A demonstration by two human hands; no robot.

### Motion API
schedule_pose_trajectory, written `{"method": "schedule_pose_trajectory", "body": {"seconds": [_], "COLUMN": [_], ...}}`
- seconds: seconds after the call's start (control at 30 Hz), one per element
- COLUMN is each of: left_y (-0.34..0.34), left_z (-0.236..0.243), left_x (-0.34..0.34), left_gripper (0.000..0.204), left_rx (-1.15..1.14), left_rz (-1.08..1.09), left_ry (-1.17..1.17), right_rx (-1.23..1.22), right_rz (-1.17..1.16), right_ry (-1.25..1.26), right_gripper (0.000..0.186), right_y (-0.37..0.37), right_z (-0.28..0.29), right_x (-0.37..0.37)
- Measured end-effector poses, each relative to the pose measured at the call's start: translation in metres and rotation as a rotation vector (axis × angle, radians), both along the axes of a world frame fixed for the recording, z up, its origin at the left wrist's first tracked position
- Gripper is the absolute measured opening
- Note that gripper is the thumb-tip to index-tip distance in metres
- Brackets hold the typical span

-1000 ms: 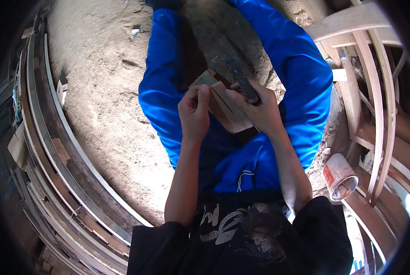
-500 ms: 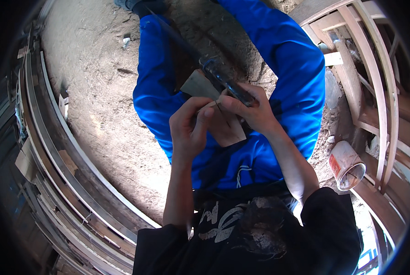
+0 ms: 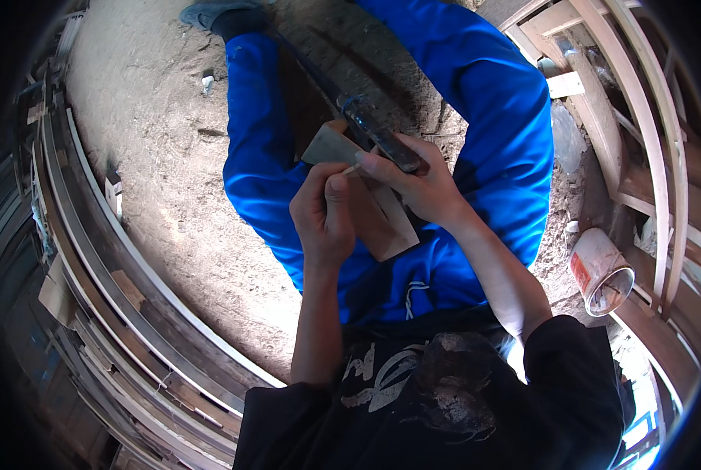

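Observation:
In the head view my right hand (image 3: pixel 422 182) is closed about the dark handle (image 3: pixel 380 139) of a long tool, whose thin dark blade (image 3: pixel 311 72) runs away toward the far left between my legs. Its thumb reaches toward my left fingertips. My left hand (image 3: pixel 323 207) is closed in a pinch on a small, pale wood sliver (image 3: pixel 352 168), which lies between the two hands. Below them a flat wooden board (image 3: pixel 382 223) rests on my lap; its far end shows beyond my left hand. The hands cover its middle.
Long wooden strips (image 3: pixel 143 290) are stacked along the left. To the right, a white and red bucket (image 3: pixel 593 270) lies tilted beside a wooden frame (image 3: pixel 648 117). My blue-trousered legs spread over the bare dirt floor (image 3: pixel 166 157).
The right thumb has shifted slightly left, and the pale sliver now shows at the left fingertips. A dark thin line seen over the board by the right thumb has changed. The view has shifted slightly.

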State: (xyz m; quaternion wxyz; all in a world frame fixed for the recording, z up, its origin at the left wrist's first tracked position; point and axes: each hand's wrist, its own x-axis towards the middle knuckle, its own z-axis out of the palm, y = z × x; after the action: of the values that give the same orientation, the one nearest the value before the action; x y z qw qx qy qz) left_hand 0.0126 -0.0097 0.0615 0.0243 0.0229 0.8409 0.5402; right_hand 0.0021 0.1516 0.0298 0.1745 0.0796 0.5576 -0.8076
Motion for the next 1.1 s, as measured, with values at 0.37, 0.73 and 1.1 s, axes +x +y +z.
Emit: {"method": "schedule_pose_trajectory", "body": {"seconds": [0.37, 0.73, 1.1], "left_y": [0.009, 0.004, 0.004], "left_z": [-0.012, -0.006, 0.004], "left_x": [-0.003, 0.0, 0.011], "left_gripper": [0.042, 0.041, 0.036], "left_rx": [0.224, 0.524, 0.509], "left_rz": [0.22, 0.309, 0.161], "left_ry": [-0.251, -0.588, -0.479], "right_rx": [0.084, -0.043, 0.042], "right_rz": [0.056, -0.061, -0.096], "right_ry": [-0.075, -0.042, 0.018], "right_gripper": [0.027, 0.024, 0.028], "right_y": [0.007, -0.001, -0.003], "right_z": [-0.002, -0.007, -0.001], "right_x": [-0.001, 0.004, 0.0]}}
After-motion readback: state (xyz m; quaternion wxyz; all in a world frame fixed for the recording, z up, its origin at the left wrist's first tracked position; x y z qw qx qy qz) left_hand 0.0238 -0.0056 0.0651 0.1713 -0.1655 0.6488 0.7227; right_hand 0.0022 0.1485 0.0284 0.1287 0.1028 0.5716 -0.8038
